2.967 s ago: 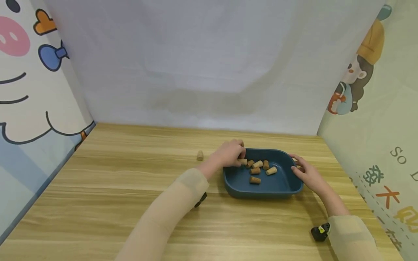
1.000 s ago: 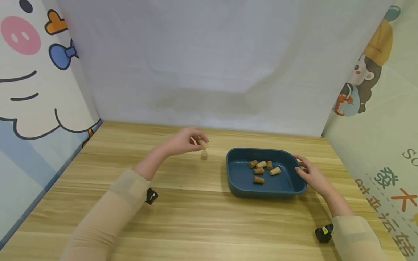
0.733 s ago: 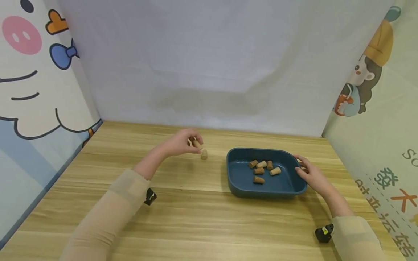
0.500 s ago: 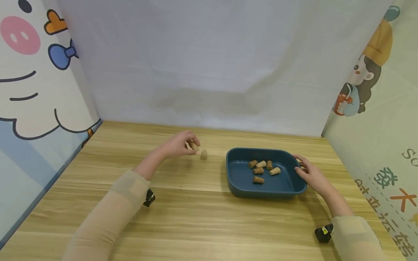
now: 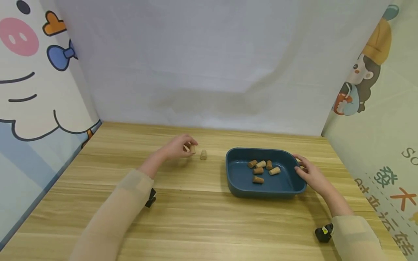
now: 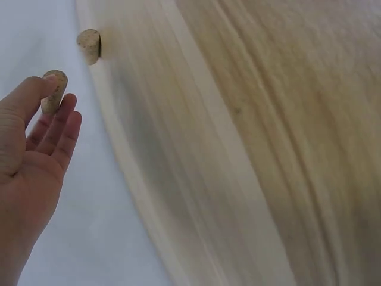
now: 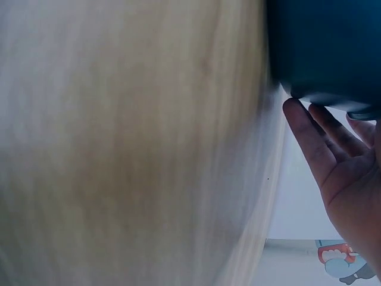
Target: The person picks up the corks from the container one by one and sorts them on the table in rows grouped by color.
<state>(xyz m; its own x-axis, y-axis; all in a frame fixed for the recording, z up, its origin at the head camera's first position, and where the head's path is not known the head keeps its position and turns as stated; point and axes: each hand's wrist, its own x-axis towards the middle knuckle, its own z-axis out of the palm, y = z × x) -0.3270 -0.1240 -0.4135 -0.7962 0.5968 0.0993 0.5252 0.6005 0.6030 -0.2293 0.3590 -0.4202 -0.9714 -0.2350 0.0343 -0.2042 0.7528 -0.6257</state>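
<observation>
My left hand (image 5: 175, 148) pinches a tapered cork stopper (image 5: 192, 149) between thumb and fingers, holding it nearly upright just above the table. In the left wrist view the thumb presses on one side of this cork (image 6: 55, 98). A second, pale cork stopper (image 5: 203, 155) stands on the table just right of the held one. My right hand (image 5: 311, 177) grips the right end of a dark blue oblong dish (image 5: 262, 194), thumb over the rim and fingers along the outer wall. Several cork stoppers, such as a brown cork (image 5: 258, 179), lie on their sides in the dish.
The wood-grain table (image 5: 183, 224) ends at a white backdrop (image 5: 196, 72) behind the hands. Printed cloth panels rise at left and right. A small black wrist device (image 5: 323, 233) sits at the right cuff.
My left hand has taken a cork from the dish and carried it left, past the standing cork. Lately it has lowered slightly and the cork has turned more upright. My right hand stays on the dish.
</observation>
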